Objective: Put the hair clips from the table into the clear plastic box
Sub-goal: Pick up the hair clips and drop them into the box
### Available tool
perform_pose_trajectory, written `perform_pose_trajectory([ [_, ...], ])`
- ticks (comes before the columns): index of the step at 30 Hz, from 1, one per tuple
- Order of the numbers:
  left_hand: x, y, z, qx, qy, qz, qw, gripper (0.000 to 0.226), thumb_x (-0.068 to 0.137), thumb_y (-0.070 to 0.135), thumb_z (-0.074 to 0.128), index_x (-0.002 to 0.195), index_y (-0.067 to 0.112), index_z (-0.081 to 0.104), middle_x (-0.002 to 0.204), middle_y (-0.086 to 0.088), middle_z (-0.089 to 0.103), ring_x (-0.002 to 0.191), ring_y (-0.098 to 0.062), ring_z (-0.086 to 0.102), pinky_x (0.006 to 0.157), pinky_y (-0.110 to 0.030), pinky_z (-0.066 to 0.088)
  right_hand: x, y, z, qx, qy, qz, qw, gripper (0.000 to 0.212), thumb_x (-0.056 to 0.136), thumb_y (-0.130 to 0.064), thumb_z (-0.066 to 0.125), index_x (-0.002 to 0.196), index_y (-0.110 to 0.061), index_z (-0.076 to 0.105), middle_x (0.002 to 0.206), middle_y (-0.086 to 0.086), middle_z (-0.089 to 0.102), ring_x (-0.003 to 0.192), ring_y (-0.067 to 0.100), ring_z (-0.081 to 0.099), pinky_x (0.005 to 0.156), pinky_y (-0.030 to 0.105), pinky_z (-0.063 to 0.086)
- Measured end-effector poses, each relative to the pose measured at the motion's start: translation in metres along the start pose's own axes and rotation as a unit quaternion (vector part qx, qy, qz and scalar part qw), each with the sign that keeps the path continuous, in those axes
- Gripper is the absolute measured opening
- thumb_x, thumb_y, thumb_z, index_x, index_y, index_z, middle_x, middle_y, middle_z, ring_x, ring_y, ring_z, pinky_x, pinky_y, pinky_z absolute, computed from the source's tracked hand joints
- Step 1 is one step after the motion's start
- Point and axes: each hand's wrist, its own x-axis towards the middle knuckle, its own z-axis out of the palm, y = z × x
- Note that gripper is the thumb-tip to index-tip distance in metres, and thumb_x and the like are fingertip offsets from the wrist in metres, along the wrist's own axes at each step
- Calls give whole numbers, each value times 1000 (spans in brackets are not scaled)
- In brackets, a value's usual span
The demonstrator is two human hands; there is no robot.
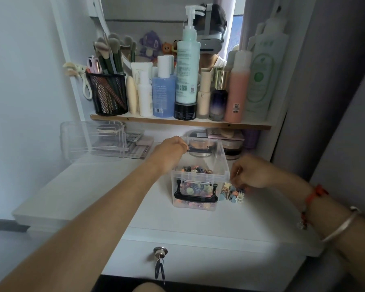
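A clear plastic box [217, 165] with black latch handles stands open on the white table [177, 220], holding several small colourful hair clips [195, 187]. My left hand [171, 151] grips the box's far left rim near the rear black handle. A small pile of flower-shaped hair clips [232, 193] lies on the table right beside the box. Over that pile, my right hand [250, 172] has its fingers curled and pinches at the top clips; what the fingertips hold is hidden.
The box's clear lid [93, 140] leans at the back left. A shelf [177, 121] above carries bottles and a black mesh brush holder [108, 93]. Jars sit behind the box under the shelf. A key [160, 264] hangs from the drawer lock in front.
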Motion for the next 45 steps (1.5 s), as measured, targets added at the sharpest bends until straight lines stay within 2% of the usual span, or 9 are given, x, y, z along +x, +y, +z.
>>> perform_pose_trajectory([
  [8,2,-1,1,0,-3,-2,1000,26,90,14,40,69,27,49,82,10,48,90,-25,50,79,-28,36,-17,-37,-38,371,231,-144,888,7,86,-6,61,91,-11,64,70,-10,57,46,-16,52,45,-2,37],
  [15,2,-1,1,4,-6,3,1000,28,90,13,39,69,27,49,97,3,50,92,-25,50,80,-28,35,-10,-9,-32,70,81,-46,993,20,83,2,59,98,-10,65,91,1,58,89,13,54,68,21,41],
  [20,2,-2,0,2,-8,3,1000,27,90,13,39,69,27,49,100,2,49,92,-25,50,81,-28,36,-13,4,-13,-53,-77,10,996,22,79,1,62,99,-9,66,81,-2,58,81,13,54,60,14,41],
  [25,2,-2,0,3,-4,3,1000,27,90,14,40,69,27,49,97,3,49,92,-25,50,80,-28,35,-6,-3,-19,52,144,-43,987,21,82,2,58,75,-18,62,74,-5,61,78,10,55,65,16,42],
  [29,2,-1,0,0,-2,3,1000,27,90,14,39,69,27,49,101,1,50,92,-25,50,79,-28,35,-9,-31,-31,287,241,-137,917,13,83,-10,65,95,-16,62,82,-8,60,80,7,55,75,14,44],
  [34,-1,-1,0,1,-5,4,1000,27,90,13,39,70,28,49,102,1,50,91,-25,50,77,-28,36,-8,-37,-28,149,192,-150,958,35,86,-9,59,121,-10,55,112,-3,55,109,12,51,96,21,36],
  [38,1,0,0,-5,-3,0,1000,27,90,13,39,69,27,49,102,1,49,91,-26,50,77,-27,36,-3,-14,-21,94,82,-58,991,32,82,7,52,72,-23,53,84,-1,58,94,22,56,78,30,45],
  [43,0,0,0,-5,-4,0,1000,27,90,14,39,69,27,49,94,3,49,90,-25,50,72,-28,37,-6,-7,-7,66,-74,-57,993,15,82,-3,62,94,-11,65,75,-2,61,68,8,55,63,17,43],
  [45,0,1,0,-6,-5,0,1000,27,90,13,39,69,26,49,98,1,50,90,-26,50,68,-28,36,-7,-11,-4,50,-71,-78,993,20,82,-2,61,72,-19,64,61,-11,60,58,-1,52,51,6,38],
])
